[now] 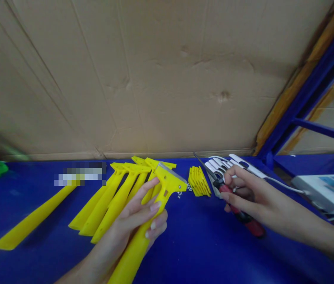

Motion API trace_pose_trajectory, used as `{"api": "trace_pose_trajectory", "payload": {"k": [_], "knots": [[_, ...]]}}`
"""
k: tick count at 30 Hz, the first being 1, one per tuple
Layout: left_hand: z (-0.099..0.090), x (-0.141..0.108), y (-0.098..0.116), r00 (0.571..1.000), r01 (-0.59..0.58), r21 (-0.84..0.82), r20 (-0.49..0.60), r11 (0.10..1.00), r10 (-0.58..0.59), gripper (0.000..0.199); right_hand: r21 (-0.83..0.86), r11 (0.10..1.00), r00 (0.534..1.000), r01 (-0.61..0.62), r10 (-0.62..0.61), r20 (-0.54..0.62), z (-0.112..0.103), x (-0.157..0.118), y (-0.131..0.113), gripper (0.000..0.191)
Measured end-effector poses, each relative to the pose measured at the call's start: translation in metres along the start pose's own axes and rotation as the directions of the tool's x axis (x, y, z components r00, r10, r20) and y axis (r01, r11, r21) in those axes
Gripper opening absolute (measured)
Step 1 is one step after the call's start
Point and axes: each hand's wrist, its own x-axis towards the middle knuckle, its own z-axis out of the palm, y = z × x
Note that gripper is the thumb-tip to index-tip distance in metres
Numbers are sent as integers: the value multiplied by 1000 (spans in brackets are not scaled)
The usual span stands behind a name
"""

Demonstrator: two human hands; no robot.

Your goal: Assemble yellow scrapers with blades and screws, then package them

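My left hand [143,217] is wrapped round the long handle of a yellow scraper [167,182], whose head points up and to the right. A metal strip runs along the head's upper edge, and a screw sits near its right corner. In my right hand [244,193] is a screwdriver [250,223] with a red and black handle. Its shaft points up and to the left, apart from the scraper. Between the hands lie a few small screws [179,194] and a row of small yellow plates [199,181].
Several yellow scraper handles [116,197] lie left of my left hand on the blue table [190,244]. Farther left is another yellow scraper [36,217]. White parts [218,165] lie behind my right hand. A white box with a cable [327,193] stands right, and cardboard [167,79] rises behind.
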Motion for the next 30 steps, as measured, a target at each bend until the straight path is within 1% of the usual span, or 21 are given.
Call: {"api": "trace_pose_trajectory", "payload": {"k": [1,3,5,7,10,13,17,20,22,24,26,28,30], "knots": [[-1,0,0,1000,-2,-3,-6,1000,2,71,54,998,1000,20,-20,0,-1,-2,0,19],[-3,1,-1,1000,-9,-7,-13,1000,9,75,58,995,995,84,-80,-62,-3,-7,3,24],[-4,1,-2,1000,-19,-8,-20,1000,19,78,-31,988,977,153,-156,-148,-8,-11,7,25],[-4,2,-2,1000,-19,-2,-25,1000,19,80,-119,974,959,194,-214,-186,-13,-14,13,22],[-2,1,-1,999,9,3,-33,1000,-8,83,-214,946,945,245,-283,-165,-20,-16,21,19],[0,0,0,999,24,3,-33,1000,-24,85,-294,906,926,305,-354,-129,-21,-16,23,17],[-4,1,-2,1000,23,3,1,1000,-23,76,-317,880,905,353,-408,-123,-16,-15,18,17],[-9,2,-5,998,18,-6,60,1000,-17,68,-337,869,897,363,-424,-127,-15,-15,15,16],[-10,2,-6,996,12,-6,83,1000,-11,66,-346,864,894,367,-430,-124,-14,-16,14,16],[-9,2,-6,998,13,7,69,1000,-14,67,-349,866,900,358,-419,-118,-14,-15,14,17],[-7,2,-5,999,-4,40,33,999,2,68,-347,876,913,335,-392,-110,-12,-15,14,17],[-4,2,-6,998,-63,92,13,994,63,65,-319,901,935,294,-340,-101,-10,-15,12,18],[-2,2,-8,991,-128,154,-9,980,131,59,-230,946,961,229,-257,-100,-10,-15,10,19]]}}
